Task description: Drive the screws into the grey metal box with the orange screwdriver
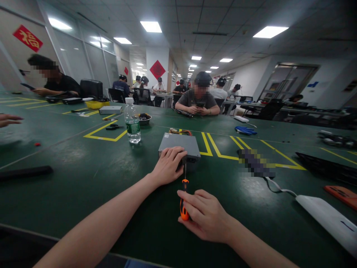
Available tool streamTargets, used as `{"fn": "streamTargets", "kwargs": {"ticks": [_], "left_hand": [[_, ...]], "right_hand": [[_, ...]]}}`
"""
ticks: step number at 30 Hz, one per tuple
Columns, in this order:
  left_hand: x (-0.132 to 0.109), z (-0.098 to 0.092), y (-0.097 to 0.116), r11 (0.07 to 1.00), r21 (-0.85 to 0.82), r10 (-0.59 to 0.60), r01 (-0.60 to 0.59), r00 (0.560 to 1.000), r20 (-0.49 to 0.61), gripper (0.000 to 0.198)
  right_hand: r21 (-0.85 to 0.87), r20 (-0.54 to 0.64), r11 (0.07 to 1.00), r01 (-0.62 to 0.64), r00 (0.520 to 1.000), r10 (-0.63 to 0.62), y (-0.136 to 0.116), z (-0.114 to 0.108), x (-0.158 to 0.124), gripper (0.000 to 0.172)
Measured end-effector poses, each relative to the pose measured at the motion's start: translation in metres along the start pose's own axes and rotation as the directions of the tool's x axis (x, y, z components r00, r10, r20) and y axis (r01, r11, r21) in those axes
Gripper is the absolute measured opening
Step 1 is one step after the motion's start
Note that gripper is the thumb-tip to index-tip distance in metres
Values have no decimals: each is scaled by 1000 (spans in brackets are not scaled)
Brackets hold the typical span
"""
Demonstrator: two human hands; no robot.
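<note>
A grey metal box [181, 143] with coloured wires at its far side lies on the green table [83, 175]. My left hand [169, 165] rests on the box's near left corner, fingers curled over its edge. My right hand [205, 215] is closed round the orange and black handle of a screwdriver [183, 193]. The screwdriver's shaft points away from me and its tip meets the near face of the box.
A water bottle [132, 121] stands left of the box. Beyond it are a small bowl [144, 118] and scissors [113, 127]. A white power strip [326, 219] and cable lie at right. Blue gloves [245, 130] lie farther back. Other people sit at the tables behind.
</note>
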State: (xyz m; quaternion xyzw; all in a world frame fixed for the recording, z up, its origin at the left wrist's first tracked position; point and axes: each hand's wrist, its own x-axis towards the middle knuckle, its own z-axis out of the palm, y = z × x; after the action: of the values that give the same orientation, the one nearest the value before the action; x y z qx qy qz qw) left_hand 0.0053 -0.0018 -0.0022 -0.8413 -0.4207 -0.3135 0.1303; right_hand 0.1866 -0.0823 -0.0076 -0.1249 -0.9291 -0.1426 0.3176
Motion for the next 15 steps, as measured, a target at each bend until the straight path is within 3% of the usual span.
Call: {"fn": "streamTargets", "kwargs": {"ticks": [7,15], "left_hand": [[0,2,1,1000,-15,-11,11,999,-36,39],[1,3,1,999,-22,-30,28,997,-64,36]], "right_hand": [[37,35,998,-49,998,47,2,-5,2,31],[13,-9,999,-34,999,34,4,-1,-2,26]]}}
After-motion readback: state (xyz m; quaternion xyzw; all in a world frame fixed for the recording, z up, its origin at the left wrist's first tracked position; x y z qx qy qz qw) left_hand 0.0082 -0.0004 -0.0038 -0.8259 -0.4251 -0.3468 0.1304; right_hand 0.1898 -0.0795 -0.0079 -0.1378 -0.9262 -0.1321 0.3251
